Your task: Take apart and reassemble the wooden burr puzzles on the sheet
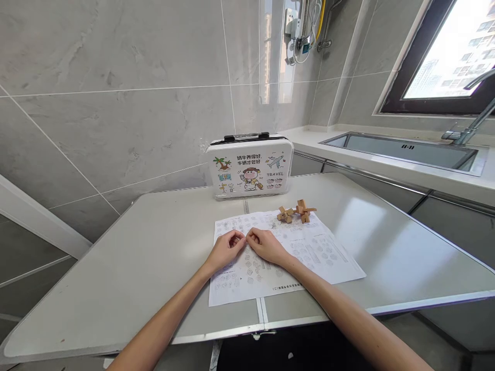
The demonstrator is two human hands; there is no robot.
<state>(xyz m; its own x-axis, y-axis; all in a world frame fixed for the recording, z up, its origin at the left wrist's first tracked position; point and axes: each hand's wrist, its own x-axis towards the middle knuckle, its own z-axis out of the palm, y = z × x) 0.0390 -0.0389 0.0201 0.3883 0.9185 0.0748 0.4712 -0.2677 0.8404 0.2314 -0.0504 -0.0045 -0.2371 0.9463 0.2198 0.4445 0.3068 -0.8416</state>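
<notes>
My left hand and my right hand meet above a large printed paper sheet, fingers curled and fingertips almost touching. Both are closed; whatever may be pinched in them is hidden or too small to make out. The sheet carries rows of small line diagrams and lies over the table's middle seam. On its far right part sit two wooden interlocking puzzles: a smaller one with stubby ends, and a bigger one with a bar sticking out to the right.
A white carrying case with cartoon prints and a black handle stands upright at the back of the folding table, near the tiled wall. Beyond the right side is a counter with a sink and tap, beneath a window.
</notes>
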